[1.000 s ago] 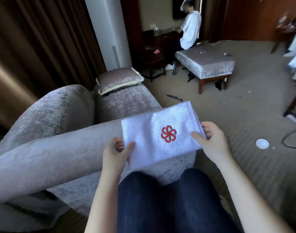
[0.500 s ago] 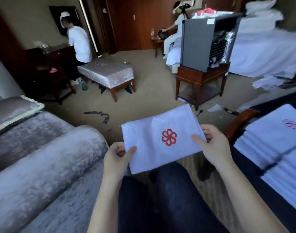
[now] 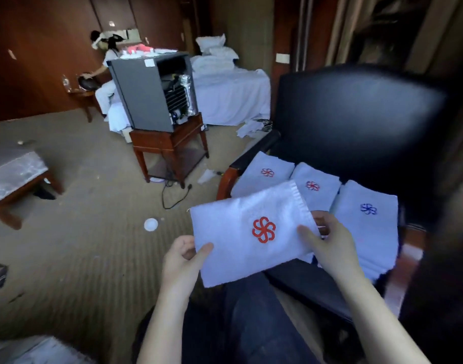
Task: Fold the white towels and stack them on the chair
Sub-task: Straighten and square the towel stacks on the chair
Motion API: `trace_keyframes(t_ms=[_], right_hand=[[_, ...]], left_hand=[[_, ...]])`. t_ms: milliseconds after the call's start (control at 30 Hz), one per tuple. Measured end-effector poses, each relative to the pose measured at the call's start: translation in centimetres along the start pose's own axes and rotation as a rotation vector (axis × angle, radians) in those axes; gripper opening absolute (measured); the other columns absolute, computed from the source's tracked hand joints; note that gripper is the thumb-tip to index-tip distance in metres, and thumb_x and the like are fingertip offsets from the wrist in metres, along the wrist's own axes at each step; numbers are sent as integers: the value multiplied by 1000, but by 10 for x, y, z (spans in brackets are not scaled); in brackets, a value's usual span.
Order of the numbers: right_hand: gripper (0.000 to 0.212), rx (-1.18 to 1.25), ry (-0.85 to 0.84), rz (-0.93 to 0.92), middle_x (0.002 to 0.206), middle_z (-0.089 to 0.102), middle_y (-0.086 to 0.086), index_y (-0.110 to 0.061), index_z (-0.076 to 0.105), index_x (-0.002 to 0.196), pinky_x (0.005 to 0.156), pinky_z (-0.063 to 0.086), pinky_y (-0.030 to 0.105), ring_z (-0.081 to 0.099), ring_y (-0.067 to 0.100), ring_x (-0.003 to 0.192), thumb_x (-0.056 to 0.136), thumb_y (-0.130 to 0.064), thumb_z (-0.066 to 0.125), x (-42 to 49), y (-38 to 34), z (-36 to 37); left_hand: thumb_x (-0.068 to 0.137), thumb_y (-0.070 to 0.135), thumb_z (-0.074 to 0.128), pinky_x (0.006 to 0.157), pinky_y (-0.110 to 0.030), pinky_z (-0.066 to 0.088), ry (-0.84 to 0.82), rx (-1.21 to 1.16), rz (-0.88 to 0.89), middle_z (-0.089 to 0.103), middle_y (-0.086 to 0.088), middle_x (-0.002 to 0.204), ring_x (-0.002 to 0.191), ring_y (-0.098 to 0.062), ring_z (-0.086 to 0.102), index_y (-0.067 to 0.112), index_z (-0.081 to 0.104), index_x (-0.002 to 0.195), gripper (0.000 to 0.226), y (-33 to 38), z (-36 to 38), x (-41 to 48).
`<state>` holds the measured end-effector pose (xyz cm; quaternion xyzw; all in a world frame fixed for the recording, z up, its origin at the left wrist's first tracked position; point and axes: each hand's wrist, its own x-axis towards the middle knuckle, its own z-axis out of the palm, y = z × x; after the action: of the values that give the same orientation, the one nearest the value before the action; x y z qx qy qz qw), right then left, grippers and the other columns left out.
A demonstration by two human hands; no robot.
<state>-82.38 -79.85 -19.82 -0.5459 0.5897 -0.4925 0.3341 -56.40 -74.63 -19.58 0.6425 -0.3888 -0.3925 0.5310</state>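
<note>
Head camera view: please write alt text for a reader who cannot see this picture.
The left hand and the right hand hold a folded white towel with a red flower logo. To the right, a black chair carries three stacks of folded towels. Further back, a grey mini fridge stands on a wooden table.

We see a dim room, lit softly, perhaps from behind us. The folded towel at centre reads bright and fairly sharp; a pale sheen lies on the chair back. The right edge smears into dark blur, and lines bow toward the borders.
</note>
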Motion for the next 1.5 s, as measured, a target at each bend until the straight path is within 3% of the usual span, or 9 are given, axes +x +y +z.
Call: trace_keyframes(t_ms=[167, 533, 700, 900, 967, 1067, 1200, 1333, 1500], right_hand=[[22, -90, 155, 103, 95, 64, -21, -33, 59, 99, 70, 50, 24, 59, 4, 90, 86, -17, 67, -6, 43, -52], [35, -536, 244, 124, 78, 64, -3, -18, 62, 110, 64, 40, 30, 59, 18, 70, 78, -5, 60, 100, 65, -177], [39, -725, 140, 84, 110, 65, 10, -11, 59, 122, 76, 44, 32, 61, 30, 99, 83, -5, 56, 190, 88, -207], [36, -802, -21, 151, 113, 64, 8, -16, 57, 122, 77, 48, 30, 60, 25, 100, 87, -9, 52, 267, 136, -192], [38, -874, -77, 218, 121, 61, 9, -18, 53, 129, 86, 50, 35, 58, 27, 107, 91, -15, 50, 272, 154, -181], [45, -1008, 27, 112, 137, 52, 11, -14, 49, 136, 104, 40, 43, 47, 31, 126, 91, -14, 51, 264, 174, -168], [37, -911, 252, -221, 135, 54, 13, -9, 60, 125, 103, 36, 43, 48, 35, 124, 88, -8, 61, 250, 182, -151], [51, -795, -79, -15, 158, 25, 7, -18, 30, 151, 120, 10, 37, 18, 27, 147, 103, -33, 39, 252, 187, -136], [61, -932, -172, 110, 163, -8, -1, -32, -7, 153, 120, -9, 38, -12, 20, 149, 102, -51, 21, 251, 205, -127]], left_hand=[[85, 9, 72, 63, -18, 52, -194, 4, -9, 72, -6, 94, 87, -19, 68, 7, 62, 94, 13, -7, 66, 4], [79, -5, 71, 71, -25, 57, -602, -106, -211, 74, 14, 93, 80, -4, 69, 25, 50, 119, 55, -19, 231, 7], [87, 13, 68, 70, -28, 56, -602, -130, -297, 72, -3, 101, 82, -14, 71, 14, 51, 115, 33, -26, 307, 27], [98, 27, 51, 58, -29, 51, -585, -5, -454, 70, -11, 86, 62, -22, 69, 11, 54, 101, 17, -32, 345, 46], [92, 38, 51, 57, -30, 53, -559, 280, -318, 70, -6, 76, 59, -23, 66, 10, 56, 93, 29, -45, 342, 54], [80, 39, 62, 54, -32, 51, -308, 930, 291, 61, 0, 75, 68, -21, 63, 14, 55, 91, 28, -62, 336, 62], [82, 32, 52, 65, -27, 54, -254, 762, 959, 62, 1, 100, 89, -19, 60, 16, 61, 110, 34, -45, 366, 58], [87, 38, 39, 109, -37, 40, -496, 918, 940, 61, -7, 132, 128, -25, 53, 7, 63, 125, 55, -59, 409, 78], [92, 47, 37, 118, -40, 13, -535, 956, 869, 38, -7, 153, 146, -23, 25, 5, 46, 143, 66, -97, 423, 79]])
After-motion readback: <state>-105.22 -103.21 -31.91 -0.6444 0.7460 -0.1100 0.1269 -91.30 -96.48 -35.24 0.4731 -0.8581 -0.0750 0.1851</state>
